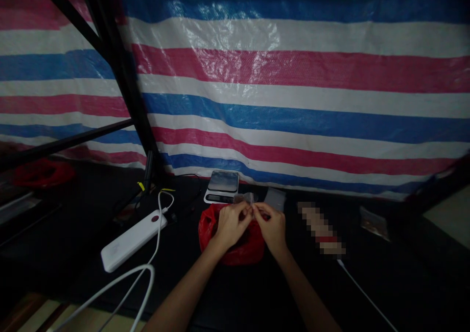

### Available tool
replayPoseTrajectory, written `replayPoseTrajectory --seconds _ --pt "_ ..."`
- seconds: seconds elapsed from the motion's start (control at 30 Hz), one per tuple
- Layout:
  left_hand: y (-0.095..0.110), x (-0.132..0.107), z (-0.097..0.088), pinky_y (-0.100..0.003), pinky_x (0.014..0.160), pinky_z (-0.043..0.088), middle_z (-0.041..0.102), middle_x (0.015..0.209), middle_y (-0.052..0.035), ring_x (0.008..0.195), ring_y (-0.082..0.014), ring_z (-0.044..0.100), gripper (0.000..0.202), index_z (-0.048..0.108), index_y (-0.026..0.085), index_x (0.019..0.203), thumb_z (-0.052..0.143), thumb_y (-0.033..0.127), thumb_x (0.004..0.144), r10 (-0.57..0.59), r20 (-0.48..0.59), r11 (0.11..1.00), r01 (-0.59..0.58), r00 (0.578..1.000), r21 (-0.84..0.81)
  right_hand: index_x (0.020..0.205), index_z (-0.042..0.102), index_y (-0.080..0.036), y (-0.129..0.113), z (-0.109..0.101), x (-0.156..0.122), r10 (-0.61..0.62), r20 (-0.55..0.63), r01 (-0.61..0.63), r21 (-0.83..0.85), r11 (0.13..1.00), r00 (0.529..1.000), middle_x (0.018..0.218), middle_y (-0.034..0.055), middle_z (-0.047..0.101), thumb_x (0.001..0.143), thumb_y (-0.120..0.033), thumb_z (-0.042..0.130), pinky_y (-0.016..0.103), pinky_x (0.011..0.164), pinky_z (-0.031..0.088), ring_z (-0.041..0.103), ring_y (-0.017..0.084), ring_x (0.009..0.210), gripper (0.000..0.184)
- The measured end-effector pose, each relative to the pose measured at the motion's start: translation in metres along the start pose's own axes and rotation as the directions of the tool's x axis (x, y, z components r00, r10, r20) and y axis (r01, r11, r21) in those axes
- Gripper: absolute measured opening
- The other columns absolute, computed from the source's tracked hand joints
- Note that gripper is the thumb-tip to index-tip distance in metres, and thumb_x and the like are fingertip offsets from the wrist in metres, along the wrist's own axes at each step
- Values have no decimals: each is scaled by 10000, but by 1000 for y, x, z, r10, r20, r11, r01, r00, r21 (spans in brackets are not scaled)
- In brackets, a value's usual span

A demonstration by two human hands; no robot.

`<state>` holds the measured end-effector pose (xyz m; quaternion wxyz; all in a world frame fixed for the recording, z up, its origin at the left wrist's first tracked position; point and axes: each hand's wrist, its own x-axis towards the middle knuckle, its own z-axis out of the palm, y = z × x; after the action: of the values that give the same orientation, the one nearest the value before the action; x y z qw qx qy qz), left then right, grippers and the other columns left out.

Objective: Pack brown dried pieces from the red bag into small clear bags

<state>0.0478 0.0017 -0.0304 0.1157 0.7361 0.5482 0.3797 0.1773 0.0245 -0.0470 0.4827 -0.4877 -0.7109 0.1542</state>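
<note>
My left hand (232,223) and my right hand (272,225) meet above a red plastic bag (242,257) with its mouth spread wide. Both are closed, thumbs and fingertips pinching a small clear plastic bag (251,198) between them. What the clear bag contains is too dim to make out. Just behind the red bag stands a white digital scale (221,187) with a dark top plate. A greyish flat packet (276,198) lies beyond my right hand. The inside of the red bag is mostly hidden by my hands.
A white power bank (132,241) with a white cable lies at the left. To the right are a pixelated long object (321,226) with a cable and a small clear packet (374,223). A black metal frame (123,82) and striped sheeting (293,67) rise behind.
</note>
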Motion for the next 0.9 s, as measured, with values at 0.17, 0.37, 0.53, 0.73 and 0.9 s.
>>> replayPoseTrajectory --seconds 0.17,0.37,0.53,0.73,0.9 --pt "1 -2 4 -191 563 342 577 603 22 562 -100 535 179 530 181 673 438 253 808 10 -57 999 -7 998 40 757 631 -222 -7 0 -3 50 -2 -50 12 999 999 682 4 680 780 -313 503 234 587 484 631 149 586 159" --pt "-2 -4 5 -205 533 332 554 540 9 517 -108 522 159 526 174 629 448 211 763 -25 -216 989 55 976 136 717 597 -210 -1 -2 0 158 13 -158 85 984 987 618 14 663 779 -353 488 233 496 473 629 163 511 190" --pt "-1 -4 6 -225 554 349 579 580 -10 557 -129 542 160 532 179 661 434 221 780 71 -157 972 -33 985 235 757 571 -207 6 -1 3 109 33 -112 149 982 994 685 27 667 763 -330 486 238 530 489 639 169 580 149" --pt "4 -5 9 -257 613 369 600 635 -38 614 -156 556 169 548 171 695 425 219 800 259 -33 928 -240 965 284 875 594 -191 11 -2 7 131 80 -146 216 965 988 740 40 674 723 -287 519 262 581 504 642 179 641 194" --pt "11 -12 4 -239 582 360 597 623 -30 586 -138 553 319 552 169 650 341 282 859 79 -22 994 -77 997 82 856 612 -161 20 -4 11 251 120 -278 383 881 960 809 71 682 711 -311 503 264 463 490 636 191 596 236"
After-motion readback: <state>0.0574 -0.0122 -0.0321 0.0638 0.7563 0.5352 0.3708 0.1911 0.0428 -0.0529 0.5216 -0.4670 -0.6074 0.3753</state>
